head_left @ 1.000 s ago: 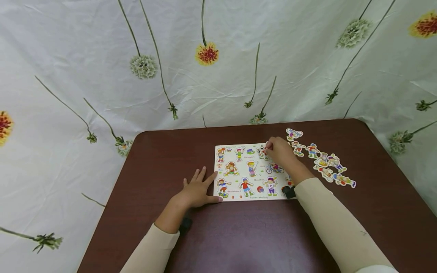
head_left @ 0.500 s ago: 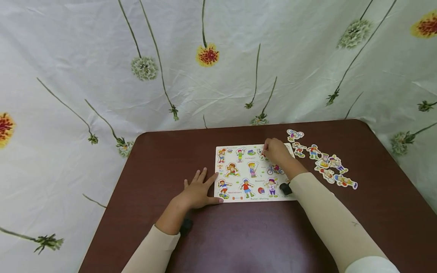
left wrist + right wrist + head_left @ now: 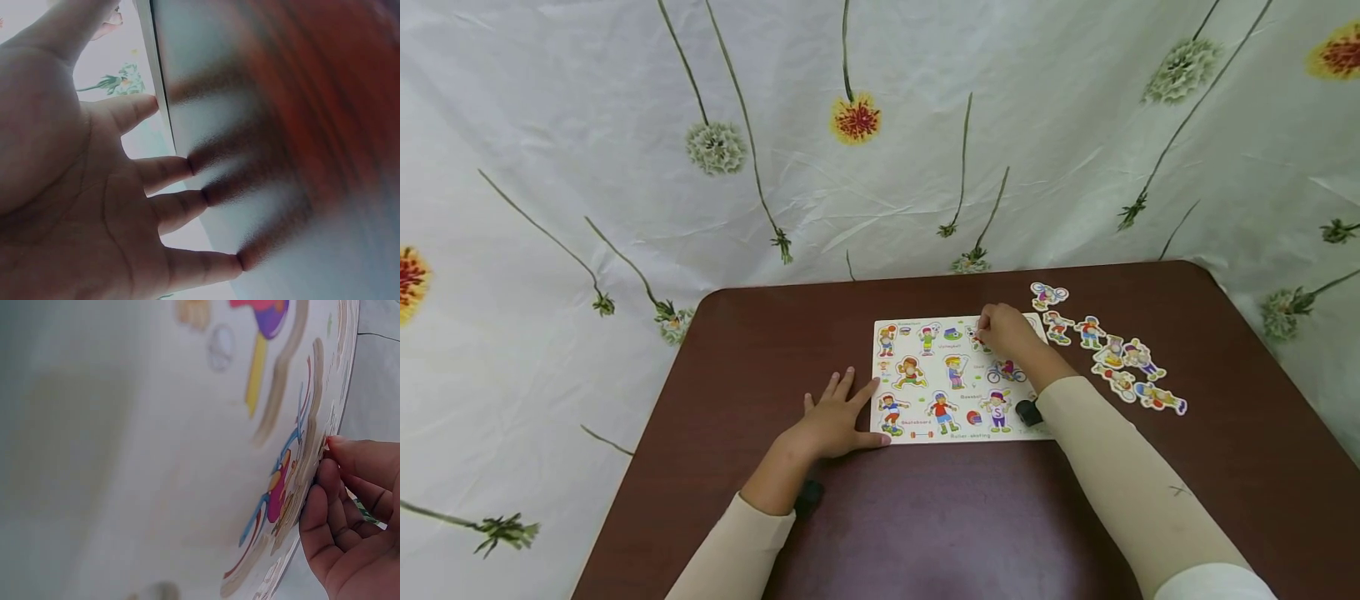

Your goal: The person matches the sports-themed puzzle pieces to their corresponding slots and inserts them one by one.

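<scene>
A white puzzle board printed with sports figures lies flat on the brown table. My left hand rests beside its left edge with fingers spread, forefinger and thumb touching the board. In the left wrist view the left hand's palm is seen with fingertips on the table. Over the board's top row, my right hand has its fingers curled and pinches a puzzle piece, mostly hidden by the fingers. In the right wrist view, a bit of red shows at the tip of the right hand's thumb.
Several loose figure puzzle pieces lie right of the board, some overlapping. The dark brown table ends at its back edge before a white flowered cloth. A black wrist camera shows over the board's lower right.
My right hand has shifted slightly left over the top row, its wrist moving left too, then stayed nearly still. The left hand has kept its place beside the board.
</scene>
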Available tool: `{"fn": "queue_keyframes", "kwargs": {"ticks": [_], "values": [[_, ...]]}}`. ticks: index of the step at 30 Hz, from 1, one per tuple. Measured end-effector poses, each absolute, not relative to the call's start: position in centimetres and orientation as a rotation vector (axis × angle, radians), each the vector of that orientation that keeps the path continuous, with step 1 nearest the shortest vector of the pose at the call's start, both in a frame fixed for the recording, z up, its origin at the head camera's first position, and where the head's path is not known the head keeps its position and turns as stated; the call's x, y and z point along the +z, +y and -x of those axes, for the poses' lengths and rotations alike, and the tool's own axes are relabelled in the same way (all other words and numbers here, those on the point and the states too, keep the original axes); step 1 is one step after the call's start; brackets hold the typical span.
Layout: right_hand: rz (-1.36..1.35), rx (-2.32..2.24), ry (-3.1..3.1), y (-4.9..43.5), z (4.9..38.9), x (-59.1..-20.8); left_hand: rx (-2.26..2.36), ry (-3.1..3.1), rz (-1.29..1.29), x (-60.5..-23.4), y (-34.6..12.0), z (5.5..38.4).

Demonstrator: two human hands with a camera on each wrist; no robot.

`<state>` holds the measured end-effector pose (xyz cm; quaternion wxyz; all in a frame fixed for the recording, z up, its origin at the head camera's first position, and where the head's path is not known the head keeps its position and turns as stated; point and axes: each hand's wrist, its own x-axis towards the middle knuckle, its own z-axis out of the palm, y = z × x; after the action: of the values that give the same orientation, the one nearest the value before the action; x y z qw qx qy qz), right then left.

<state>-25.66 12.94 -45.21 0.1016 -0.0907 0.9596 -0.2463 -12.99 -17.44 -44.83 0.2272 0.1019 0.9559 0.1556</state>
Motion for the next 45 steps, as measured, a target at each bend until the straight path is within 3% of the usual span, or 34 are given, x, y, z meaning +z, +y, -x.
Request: {"fn": "queue_keyframes", "kwargs": {"ticks": [27, 45], "values": [[-0.010, -1.433, 2.723, 15.0, 23.8, -44.8, 0.393, 2.630, -0.290, -45.0, -17.4, 13.1], [-0.086, -1.553, 2.782, 17.8, 22.7, -43.7, 0.403, 2.648, -0.287, -45.0, -17.5, 13.0]]}}
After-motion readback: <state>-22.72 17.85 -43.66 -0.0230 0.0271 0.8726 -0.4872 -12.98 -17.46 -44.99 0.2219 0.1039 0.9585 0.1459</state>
